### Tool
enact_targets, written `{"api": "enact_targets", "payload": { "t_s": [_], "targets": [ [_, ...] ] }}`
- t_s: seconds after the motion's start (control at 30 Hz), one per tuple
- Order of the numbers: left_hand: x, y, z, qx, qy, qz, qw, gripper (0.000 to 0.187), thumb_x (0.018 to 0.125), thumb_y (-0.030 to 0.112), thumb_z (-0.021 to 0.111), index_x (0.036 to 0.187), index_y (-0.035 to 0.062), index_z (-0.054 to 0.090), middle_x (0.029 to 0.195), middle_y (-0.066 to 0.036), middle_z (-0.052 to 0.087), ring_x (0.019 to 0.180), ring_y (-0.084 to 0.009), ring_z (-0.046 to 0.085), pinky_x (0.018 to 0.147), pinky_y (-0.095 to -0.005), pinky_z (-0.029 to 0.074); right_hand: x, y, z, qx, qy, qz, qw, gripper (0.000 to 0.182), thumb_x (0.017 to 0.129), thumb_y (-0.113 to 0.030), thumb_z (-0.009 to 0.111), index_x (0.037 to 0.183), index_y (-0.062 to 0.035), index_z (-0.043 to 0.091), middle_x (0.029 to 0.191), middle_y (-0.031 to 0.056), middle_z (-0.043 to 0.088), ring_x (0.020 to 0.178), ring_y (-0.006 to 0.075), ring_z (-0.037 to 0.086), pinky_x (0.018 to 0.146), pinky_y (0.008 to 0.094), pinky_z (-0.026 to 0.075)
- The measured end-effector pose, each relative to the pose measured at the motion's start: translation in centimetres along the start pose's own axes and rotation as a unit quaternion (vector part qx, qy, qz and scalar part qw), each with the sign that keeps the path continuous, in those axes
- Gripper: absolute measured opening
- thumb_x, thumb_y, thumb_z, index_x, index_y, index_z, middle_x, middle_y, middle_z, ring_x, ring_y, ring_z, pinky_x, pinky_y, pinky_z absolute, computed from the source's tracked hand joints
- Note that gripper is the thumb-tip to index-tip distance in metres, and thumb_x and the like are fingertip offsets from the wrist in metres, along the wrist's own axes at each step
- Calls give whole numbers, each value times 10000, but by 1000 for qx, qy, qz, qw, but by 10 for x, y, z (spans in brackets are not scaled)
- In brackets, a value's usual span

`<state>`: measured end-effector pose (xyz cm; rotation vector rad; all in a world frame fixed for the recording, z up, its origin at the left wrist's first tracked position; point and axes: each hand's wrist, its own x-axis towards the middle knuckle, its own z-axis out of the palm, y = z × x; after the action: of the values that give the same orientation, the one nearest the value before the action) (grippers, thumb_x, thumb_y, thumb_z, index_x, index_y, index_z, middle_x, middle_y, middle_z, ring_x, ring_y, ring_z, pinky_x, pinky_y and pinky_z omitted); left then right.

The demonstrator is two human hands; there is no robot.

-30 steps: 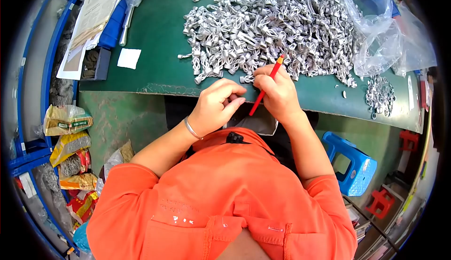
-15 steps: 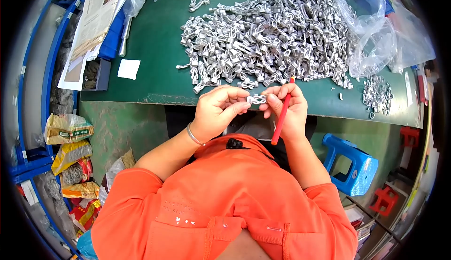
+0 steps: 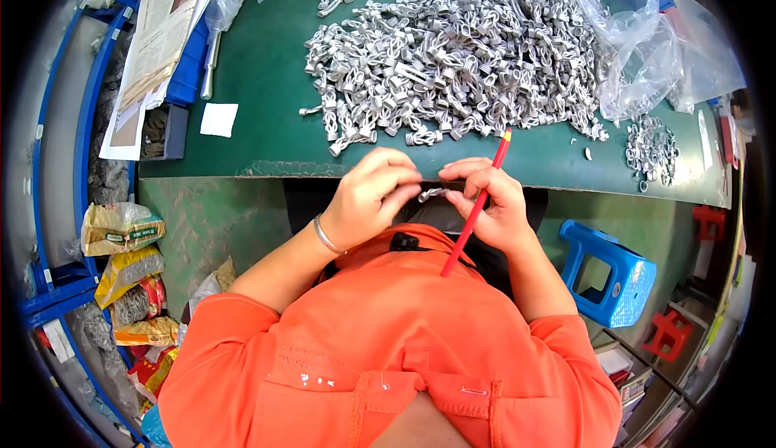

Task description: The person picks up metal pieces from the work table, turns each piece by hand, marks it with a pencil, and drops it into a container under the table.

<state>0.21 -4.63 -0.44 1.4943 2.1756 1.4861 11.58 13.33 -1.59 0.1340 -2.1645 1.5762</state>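
Note:
A small silvery metal piece with looped strands is between my two hands, below the table's front edge. At its right end, my right hand is closed on it with thumb and fingers. The same hand holds a long red rod, its yellowish tip pointing up toward the table. My left hand has bent fingers, its thumb tip close to the piece's left end. Blur hides whether those fingertips grip it. Beyond my hands, a large heap of similar metal pieces lies on the green table.
Small metal rings lie at the table's right. Clear plastic bags rest beside the heap. Papers and a grey bin are at left, near a white paper square. A blue stool stands at right, filled sacks at left.
The metal piece has moved down toward my body and turned to a slant. My left fingers have shifted on or off its end, and the red rod has swung lower at its near end.

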Motion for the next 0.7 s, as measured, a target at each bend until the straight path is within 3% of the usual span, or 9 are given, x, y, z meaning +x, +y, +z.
{"api": "enact_targets", "payload": {
  "t_s": [0.1, 0.17, 0.23, 0.37, 0.43, 0.5, 0.57, 0.63, 0.7],
  "targets": [
    [10, -7, 7, 75, 39, -36, 996, 272, 736, -65, 663, 995, -10, 599, 964, -103, 562, 751, -206, 583, 658, -295, 497, 4, 2, 5, -77, 19, -16, 997, 251, 729, 83, 674, 742, -39, 455, 915, 144, 651, 779, 230, 623, 636, 295, 492],
    [16, -11, 10, 113, 28, -33, 993, 273, 738, -49, 663, 996, -10, 585, 967, -106, 554, 771, -236, 584, 662, -313, 494, 7, 2, 10, -63, 50, 52, 995, 235, 736, 82, 667, 756, -30, 461, 905, 140, 649, 762, 232, 614, 655, 301, 489],
    [18, -13, 12, 185, 1, -7, 983, 250, 735, -24, 673, 968, -14, 584, 974, -116, 550, 798, -262, 583, 657, -327, 488, 10, 6, 13, -59, 63, 44, 995, 210, 753, 84, 647, 779, -19, 466, 894, 139, 641, 750, 231, 612, 656, 297, 488],
    [17, -18, 13, 99, 23, -20, 995, 203, 743, -24, 668, 932, -12, 596, 857, -120, 570, 721, -265, 592, 631, -329, 487, 6, 19, 14, -78, 112, 70, 988, 139, 814, 49, 605, 844, -1, 479, 912, 138, 623, 738, 190, 611, 652, 273, 490],
    [16, -13, 10, 66, 27, -40, 997, 187, 760, -38, 653, 939, -9, 609, 813, -115, 579, 685, -238, 597, 620, -313, 488, 6, 12, 17, 19, 148, 176, 973, 112, 858, 4, 590, 904, 10, 488, 917, 111, 623, 745, 146, 605, 671, 257, 491],
    [13, -8, 6, 4, -3, -35, 999, 199, 771, -46, 645, 965, -11, 615, 839, -109, 589, 684, -211, 602, 610, -295, 485, 9, 3, 15, 121, 134, 225, 957, 104, 895, -28, 571, 943, -11, 480, 914, 93, 622, 722, 102, 589, 639, 234, 487],
    [11, -3, 4, 11, -19, -17, 1000, 213, 768, -63, 650, 974, -21, 617, 864, -108, 601, 712, -181, 620, 625, -275, 509, 6, 6, 12, 269, 110, 222, 931, 120, 886, 5, 569, 908, -26, 455, 904, 104, 622, 724, 102, 586, 632, 246, 499],
    [10, 3, 7, -107, 30, -53, 992, 226, 755, -77, 667, 971, -32, 617, 889, -112, 605, 743, -161, 629, 652, -262, 537, 4, 6, 11, 294, 110, 200, 928, 153, 867, 38, 576, 889, -30, 441, 912, 115, 620, 761, 121, 595, 662, 260, 511],
    [10, 7, 2, -122, 29, -66, 990, 225, 741, -85, 683, 953, -34, 624, 907, -113, 605, 771, -152, 629, 682, -260, 551, 1, 5, 13, 318, 109, 176, 925, 190, 848, 71, 583, 871, -34, 428, 920, 126, 618, 799, 141, 604, 692, 273, 523]
  ]
}}
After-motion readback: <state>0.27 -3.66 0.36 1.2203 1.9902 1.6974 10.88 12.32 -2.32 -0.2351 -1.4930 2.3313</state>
